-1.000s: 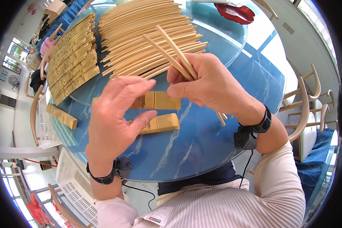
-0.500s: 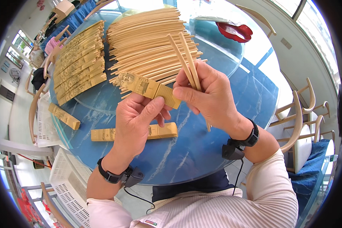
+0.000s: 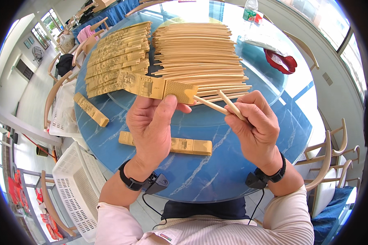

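Note:
Between the thumb and fingers of my left hand [image 3: 153,126] is a gold printed paper chopstick sleeve [image 3: 151,86], held slantwise above the table. My right hand [image 3: 255,126] pinches a pair of wooden chopsticks [image 3: 230,105]. One chopstick points left with its tip at the sleeve's right end; whether it has entered cannot be made out. The other angles upward, apart from the sleeve. Below my left hand lies a stack of gold sleeves [image 3: 191,146], partly hidden by the wrist. Behind both hands spreads a wide layer of loose chopsticks [image 3: 196,51].
Overlapping filled-looking gold sleeves [image 3: 120,57] lie at the table's far left, with a smaller sleeve bundle [image 3: 90,109] nearer. A red dish [image 3: 280,62] and a plastic bottle [image 3: 250,10] stand far right. White plastic crates [image 3: 75,192] and wooden chairs [image 3: 329,163] surround the blue round table [image 3: 192,179].
The chopsticks have tipped from upright to pointing left, one tip now at the sleeve's end. My right hand has moved away from the sleeve. The whole view has shifted.

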Available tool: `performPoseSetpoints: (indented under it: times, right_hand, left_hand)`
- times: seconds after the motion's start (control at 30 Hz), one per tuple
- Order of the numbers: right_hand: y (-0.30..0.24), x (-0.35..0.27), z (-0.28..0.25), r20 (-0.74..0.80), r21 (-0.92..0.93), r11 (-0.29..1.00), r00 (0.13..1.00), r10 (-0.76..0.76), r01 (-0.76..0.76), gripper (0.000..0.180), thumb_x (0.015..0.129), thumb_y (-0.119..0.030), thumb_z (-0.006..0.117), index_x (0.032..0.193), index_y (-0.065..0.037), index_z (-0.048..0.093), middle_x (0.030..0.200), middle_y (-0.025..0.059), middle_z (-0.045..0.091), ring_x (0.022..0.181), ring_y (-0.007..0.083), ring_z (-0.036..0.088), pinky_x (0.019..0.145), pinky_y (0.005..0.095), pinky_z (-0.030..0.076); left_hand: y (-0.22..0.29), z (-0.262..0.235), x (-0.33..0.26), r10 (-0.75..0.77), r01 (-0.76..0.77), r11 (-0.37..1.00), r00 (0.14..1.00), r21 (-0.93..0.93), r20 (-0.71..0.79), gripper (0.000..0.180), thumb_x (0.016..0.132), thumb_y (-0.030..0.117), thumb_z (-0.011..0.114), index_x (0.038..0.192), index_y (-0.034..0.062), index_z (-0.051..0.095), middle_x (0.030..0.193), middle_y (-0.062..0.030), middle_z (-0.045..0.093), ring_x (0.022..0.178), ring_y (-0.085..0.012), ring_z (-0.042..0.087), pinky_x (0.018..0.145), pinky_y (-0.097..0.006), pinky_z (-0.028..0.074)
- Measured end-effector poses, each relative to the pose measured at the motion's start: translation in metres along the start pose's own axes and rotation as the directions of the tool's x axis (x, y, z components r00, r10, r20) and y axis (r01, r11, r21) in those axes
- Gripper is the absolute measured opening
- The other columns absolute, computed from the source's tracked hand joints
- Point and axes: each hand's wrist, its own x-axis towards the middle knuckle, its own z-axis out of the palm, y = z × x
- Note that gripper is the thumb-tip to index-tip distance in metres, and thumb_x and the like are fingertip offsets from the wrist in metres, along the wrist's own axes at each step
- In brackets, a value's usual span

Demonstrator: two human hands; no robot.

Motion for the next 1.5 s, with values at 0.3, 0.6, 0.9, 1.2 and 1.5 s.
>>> performPoseSetpoints:
  times: [0.3,0.6,0.9,1.2,1.5]
  right_hand:
    - [0.007,-0.001,0.002,0.022,0.012,1.000,1.000,0.020,-0.021,0.019,0.089,-0.001,0.086,0.103,0.001,0.075,0.091,0.0096,0.063,0.075,0.0219,0.061,0.063,0.0321,0.049]
    - [-0.001,-0.003,0.001,0.133,0.216,0.921,0.944,0.301,-0.324,0.011,0.099,-0.003,0.078,0.106,0.002,0.072,0.080,0.0078,0.066,0.064,0.0134,0.062,0.058,0.0273,0.049]
    - [0.011,-0.007,0.011,0.215,0.118,0.983,0.970,0.114,-0.141,0.017,0.096,-0.004,0.081,0.107,0.003,0.070,0.084,0.0143,0.065,0.067,0.0310,0.062,0.059,0.0370,0.049]
    - [-0.002,0.006,-0.007,0.564,0.135,0.816,0.721,0.402,-0.562,0.038,0.114,-0.032,0.061,0.119,0.003,0.075,0.070,0.0030,0.064,0.057,0.0093,0.061,0.054,0.0243,0.048]
    - [-0.002,0.014,-0.017,0.732,0.257,0.532,0.521,0.438,-0.807,0.050,0.115,-0.043,0.058,0.113,0.002,0.078,0.068,-0.0021,0.059,0.057,0.0054,0.051,0.055,0.0239,0.042]
  left_hand:
    - [0.004,0.001,-0.002,0.023,-0.019,0.999,0.996,-0.041,0.090,0.032,0.107,0.001,0.062,0.139,-0.0059,0.062,0.121,-0.0180,0.078,0.105,-0.0251,0.078,0.083,-0.038,0.066]
    - [0.004,0.000,-0.003,0.016,-0.018,0.999,0.998,0.041,0.055,0.028,0.106,0.002,0.069,0.133,-0.0054,0.066,0.118,-0.0148,0.078,0.099,-0.0171,0.075,0.083,-0.034,0.065]
    - [-0.005,0.002,-0.007,-0.020,0.010,0.991,0.997,0.132,0.076,0.024,0.106,0.004,0.071,0.128,-0.0042,0.067,0.112,-0.0135,0.079,0.094,-0.0151,0.076,0.081,-0.033,0.065]
    - [-0.001,-0.004,0.002,-0.013,0.008,0.996,0.999,0.085,0.051,0.021,0.107,0.013,0.072,0.121,-0.0023,0.067,0.106,-0.0129,0.079,0.087,-0.0159,0.075,0.080,-0.030,0.061]
    - [0.002,0.001,-0.002,-0.165,0.143,0.978,0.975,0.153,0.148,0.023,0.106,0.014,0.074,0.121,-0.0021,0.069,0.104,-0.0100,0.079,0.086,-0.0129,0.073,0.075,-0.027,0.058]
